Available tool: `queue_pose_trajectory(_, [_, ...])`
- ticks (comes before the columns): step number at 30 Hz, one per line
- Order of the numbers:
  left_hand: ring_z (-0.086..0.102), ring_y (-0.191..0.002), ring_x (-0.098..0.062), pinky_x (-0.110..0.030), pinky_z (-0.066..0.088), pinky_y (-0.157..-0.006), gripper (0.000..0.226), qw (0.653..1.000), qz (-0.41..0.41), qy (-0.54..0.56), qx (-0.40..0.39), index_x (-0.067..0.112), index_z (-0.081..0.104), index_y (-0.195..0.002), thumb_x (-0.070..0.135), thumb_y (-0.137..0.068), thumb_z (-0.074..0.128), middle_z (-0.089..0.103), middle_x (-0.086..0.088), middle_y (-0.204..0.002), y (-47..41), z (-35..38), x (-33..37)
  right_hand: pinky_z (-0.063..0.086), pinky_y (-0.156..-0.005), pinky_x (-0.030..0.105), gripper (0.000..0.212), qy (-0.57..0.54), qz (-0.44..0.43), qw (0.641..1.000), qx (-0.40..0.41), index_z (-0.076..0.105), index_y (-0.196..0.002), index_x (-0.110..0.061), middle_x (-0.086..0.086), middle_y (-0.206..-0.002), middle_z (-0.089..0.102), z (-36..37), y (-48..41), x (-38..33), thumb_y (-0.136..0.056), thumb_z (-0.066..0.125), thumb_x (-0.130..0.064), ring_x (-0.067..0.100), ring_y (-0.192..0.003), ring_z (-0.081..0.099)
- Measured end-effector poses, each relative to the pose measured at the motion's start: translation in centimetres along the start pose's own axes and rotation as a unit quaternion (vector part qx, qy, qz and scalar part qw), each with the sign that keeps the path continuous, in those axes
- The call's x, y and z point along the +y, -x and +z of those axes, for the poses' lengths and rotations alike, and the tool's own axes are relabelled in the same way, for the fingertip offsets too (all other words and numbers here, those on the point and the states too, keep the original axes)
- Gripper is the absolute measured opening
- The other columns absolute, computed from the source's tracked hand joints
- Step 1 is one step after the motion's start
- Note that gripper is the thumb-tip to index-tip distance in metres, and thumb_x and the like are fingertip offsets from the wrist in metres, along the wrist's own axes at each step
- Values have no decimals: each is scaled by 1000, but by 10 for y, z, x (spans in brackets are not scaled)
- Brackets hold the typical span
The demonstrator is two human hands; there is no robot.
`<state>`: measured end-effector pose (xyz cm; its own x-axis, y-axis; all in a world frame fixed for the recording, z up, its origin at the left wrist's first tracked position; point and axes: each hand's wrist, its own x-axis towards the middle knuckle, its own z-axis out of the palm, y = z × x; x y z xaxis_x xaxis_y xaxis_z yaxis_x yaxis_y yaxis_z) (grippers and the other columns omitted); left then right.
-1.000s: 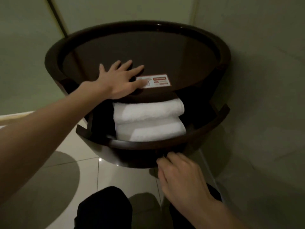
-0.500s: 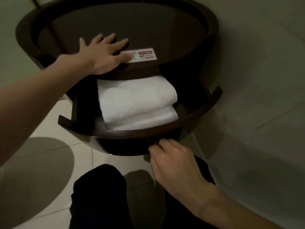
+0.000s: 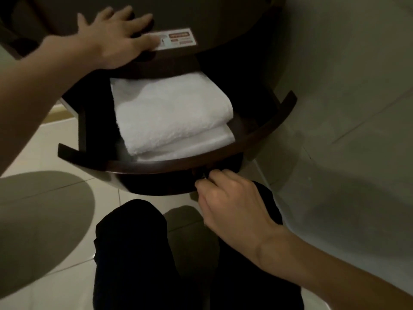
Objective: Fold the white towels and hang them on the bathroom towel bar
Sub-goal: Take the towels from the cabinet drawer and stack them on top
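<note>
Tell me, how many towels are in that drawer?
2. The top towel lies folded on the bottom towel, which peeks out at the front. Both sit in the open drawer. More could be hidden underneath.

The left hand [image 3: 116, 39] lies flat on the cabinet top [image 3: 212, 14], fingertips on a label [image 3: 176, 39] to its right. Below and in front, the drawer [image 3: 268, 133] stands out with 2 towels [image 3: 172, 113] stacked inside. The right hand [image 3: 232, 202] pinches the knob [image 3: 202, 175] on the drawer's front. A wall [image 3: 346, 108] stands on the right.
</note>
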<state>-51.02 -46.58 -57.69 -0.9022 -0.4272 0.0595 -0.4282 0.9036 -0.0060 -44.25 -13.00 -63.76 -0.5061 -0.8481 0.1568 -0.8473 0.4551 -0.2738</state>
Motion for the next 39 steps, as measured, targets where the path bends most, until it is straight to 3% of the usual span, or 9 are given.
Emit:
queue_pose_trajectory(6, [10, -144, -35, -69, 2, -108, 69, 1000, 4, 2, 3, 47, 10, -146, 78, -84, 15, 11, 1, -159, 0, 3, 0, 39, -51, 26, 7, 4, -3, 1000, -5, 68, -73, -13, 4, -68, 59, -1, 5, 0, -72, 68, -5, 20, -62, 54])
queue_pose_trajectory(19, [4, -146, -29, -67, 0, -109, 70, 999, -9, 18, -27, 51, 11, -144, 81, -81, 14, 7, 5, -160, -7, -1, -2, 40, -50, 23, 21, 4, -20, 1000, 24, 69, -71, -18, 0, -66, 58, 3, 16, 2, -54, 81, -11, 18, -58, 55])
queue_pose_trajectory(24, [3, -146, -30, -67, -1, -109, 75, 999, -8, 20, -36, 53, 9, -143, 85, -75, 10, 7, 5, -160, -7, -1, -2, 39, -50, 24, 16, 5, -22, 999, 30, 67, -71, -18, 0, -66, 56, 4, 17, 2, -60, 76, -11, 17, -59, 52])
queue_pose_trajectory(32, [4, -146, -31, -67, 0, -109, 81, 999, -12, 19, -39, 54, 9, -143, 88, -70, 7, 7, 4, -160, -6, -2, -2, 43, -48, 21, 20, -2, -9, 1000, -11, 68, -72, -22, -4, -67, 60, 0, 18, -2, -58, 82, -16, 13, -59, 55])
queue_pose_trajectory(39, [5, -145, -31, -67, 1, -109, 79, 999, -10, 17, -41, 54, 9, -143, 87, -72, 8, 8, 4, -160, -7, -2, -3, 37, -38, 18, 26, 36, -8, 999, -30, 67, -62, -27, -4, -60, 60, -14, 15, -10, -54, 84, -46, 12, -50, 57])
